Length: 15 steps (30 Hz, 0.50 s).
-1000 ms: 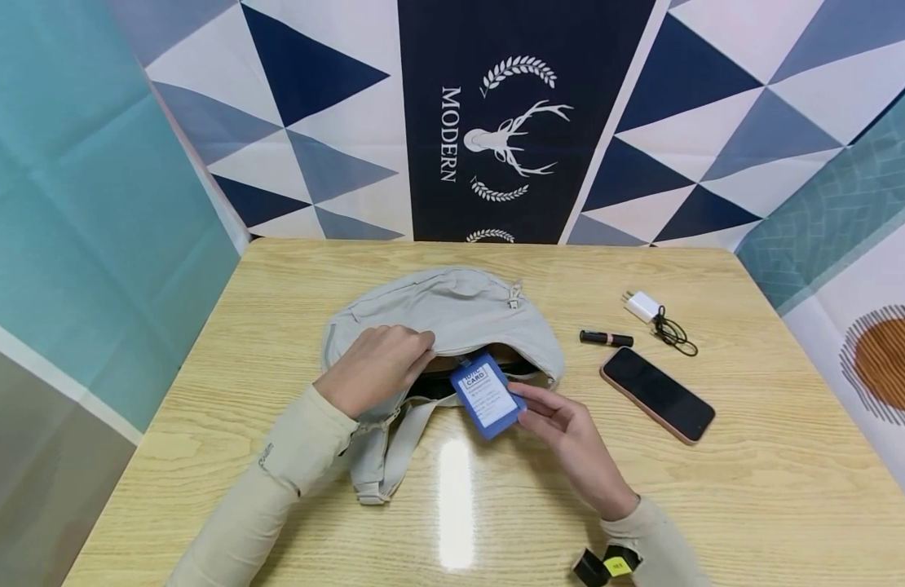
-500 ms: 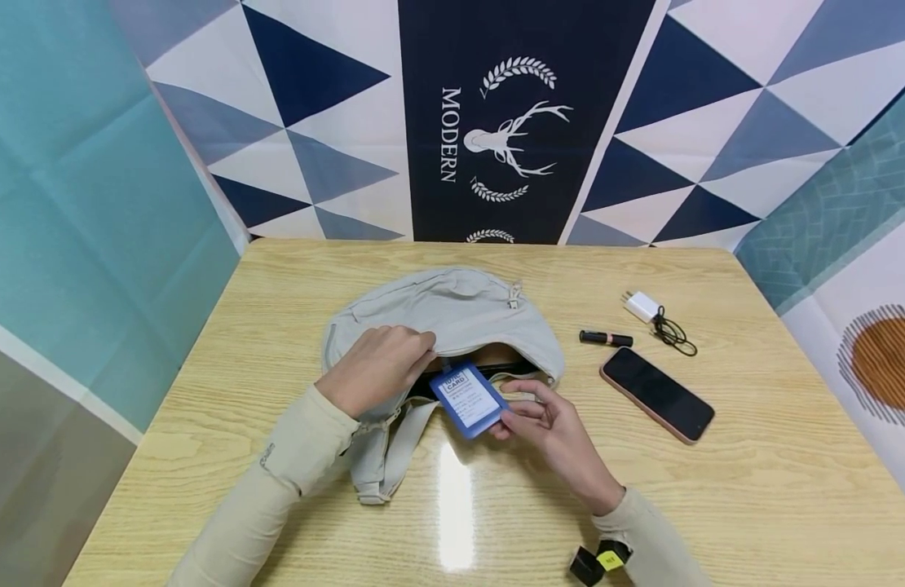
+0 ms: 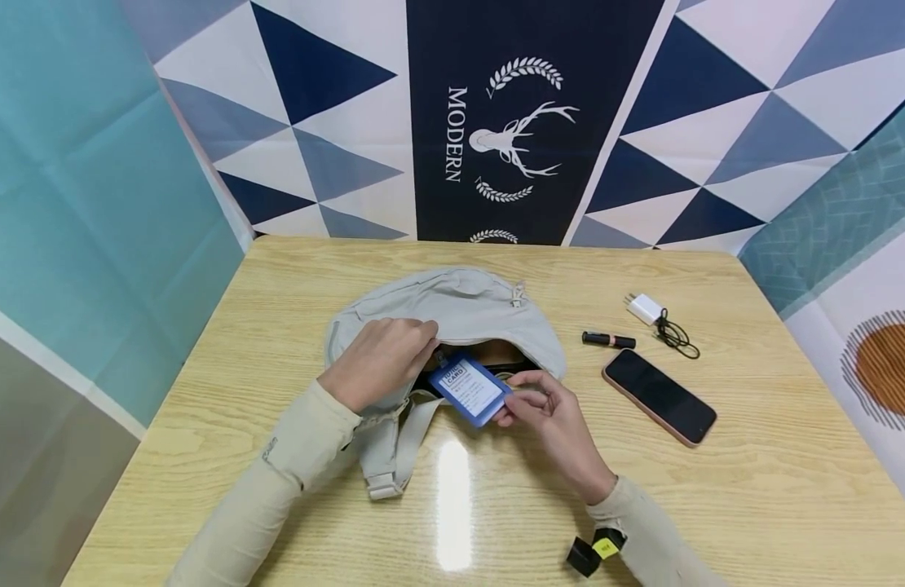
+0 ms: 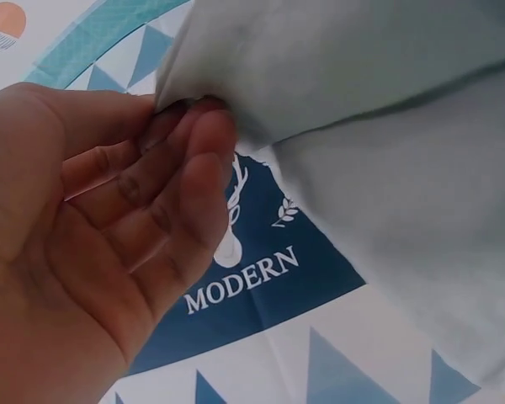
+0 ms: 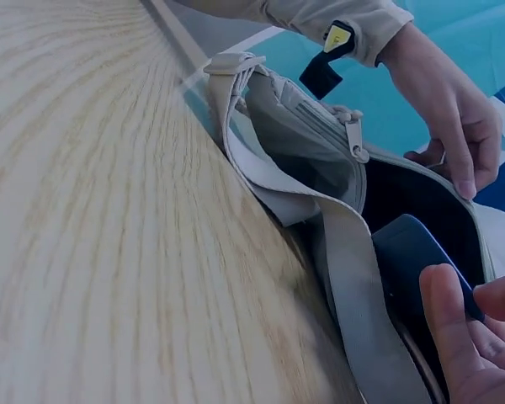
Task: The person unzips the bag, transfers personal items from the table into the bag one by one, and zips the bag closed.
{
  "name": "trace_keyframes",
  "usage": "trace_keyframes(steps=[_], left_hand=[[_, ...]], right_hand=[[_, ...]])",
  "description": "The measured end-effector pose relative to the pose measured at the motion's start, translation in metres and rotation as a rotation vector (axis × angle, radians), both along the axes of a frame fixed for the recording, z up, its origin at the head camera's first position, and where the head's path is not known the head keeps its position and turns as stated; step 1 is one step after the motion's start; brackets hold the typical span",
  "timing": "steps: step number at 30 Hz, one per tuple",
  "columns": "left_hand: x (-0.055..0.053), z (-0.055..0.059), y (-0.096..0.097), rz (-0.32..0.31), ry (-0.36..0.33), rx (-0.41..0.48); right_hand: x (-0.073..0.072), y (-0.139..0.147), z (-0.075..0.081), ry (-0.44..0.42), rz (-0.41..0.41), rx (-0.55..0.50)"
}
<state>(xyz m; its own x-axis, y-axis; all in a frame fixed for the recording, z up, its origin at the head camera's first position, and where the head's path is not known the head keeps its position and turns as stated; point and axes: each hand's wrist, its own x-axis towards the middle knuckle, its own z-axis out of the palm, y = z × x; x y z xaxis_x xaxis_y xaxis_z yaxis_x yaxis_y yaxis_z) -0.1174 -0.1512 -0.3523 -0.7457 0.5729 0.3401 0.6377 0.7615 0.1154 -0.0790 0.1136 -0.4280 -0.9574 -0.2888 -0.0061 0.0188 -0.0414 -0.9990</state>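
Note:
A light grey bag (image 3: 460, 306) lies on the wooden table, its zipped mouth facing the person. My left hand (image 3: 385, 357) pinches the upper edge of that opening and lifts it; the left wrist view shows the fabric (image 4: 337, 76) between thumb and fingertips. With thumb and fingers, my right hand (image 3: 558, 424) holds a blue ID card holder (image 3: 470, 390) by its lower right corner. The holder's clip end is at the bag's mouth, under the raised edge. From the right wrist view, the holder (image 5: 417, 252) overlaps the dark inside of the bag, beside the strap (image 5: 345, 278).
Right of the bag lie a phone (image 3: 659, 397), a small black tube with a pinkish band (image 3: 608, 339), and a white charger plug (image 3: 645, 308) with a coiled black cable (image 3: 673, 333). A patterned cloth (image 3: 335, 122) stands behind the table.
My right hand has moved left with the card holder, shifting it from the right of the bag's opening toward its middle. My left hand keeps holding the edge.

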Motion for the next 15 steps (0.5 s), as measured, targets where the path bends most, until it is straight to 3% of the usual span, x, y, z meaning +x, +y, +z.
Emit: trace_keyframes(steps=[8, 15], left_hand=[[-0.0016, -0.0002, -0.0011, 0.006, 0.008, 0.01], [-0.003, 0.0, -0.0021, 0.001, 0.003, 0.02]], right_hand=[[-0.0051, 0.0, 0.0034, 0.05, -0.054, 0.038], [-0.0022, 0.0012, -0.0032, 0.069, -0.115, 0.024]])
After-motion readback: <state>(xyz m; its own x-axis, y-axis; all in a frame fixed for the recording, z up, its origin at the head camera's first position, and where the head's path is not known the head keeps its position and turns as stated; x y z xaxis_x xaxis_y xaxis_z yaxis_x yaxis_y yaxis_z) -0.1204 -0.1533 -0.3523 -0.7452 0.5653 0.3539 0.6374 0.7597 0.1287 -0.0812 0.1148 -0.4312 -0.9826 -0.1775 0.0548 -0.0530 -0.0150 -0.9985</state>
